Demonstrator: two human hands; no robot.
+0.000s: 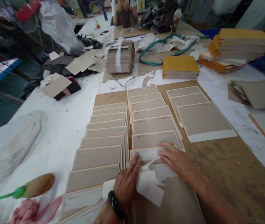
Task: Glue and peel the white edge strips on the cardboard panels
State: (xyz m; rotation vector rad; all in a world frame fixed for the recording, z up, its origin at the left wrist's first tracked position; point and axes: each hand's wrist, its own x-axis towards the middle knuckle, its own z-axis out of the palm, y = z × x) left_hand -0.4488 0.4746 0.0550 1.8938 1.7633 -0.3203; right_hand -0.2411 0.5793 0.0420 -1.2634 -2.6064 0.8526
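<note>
My left hand (128, 178), with a black bracelet at its wrist, lies with fingers stretched out at the left end of a white strip (146, 153) on a grey-beige board. White paper slips (150, 186) stick out from both sides of this hand; whether it grips them is hidden. My right hand (178, 159) rests with fingers apart on the right part of the same strip. Beneath my hands runs an overlapping column of boards with orange edges (153, 126). A second such column (97, 155) lies to the left.
Three more boards (204, 119) overlap at the right. Behind are a yellow-topped stack (181, 67), a tied bundle (119, 57) and a larger stack (237, 43). A green-handled brown tool (38, 185) and pink cloth (30, 211) lie lower left. Another person (124, 14) sits opposite.
</note>
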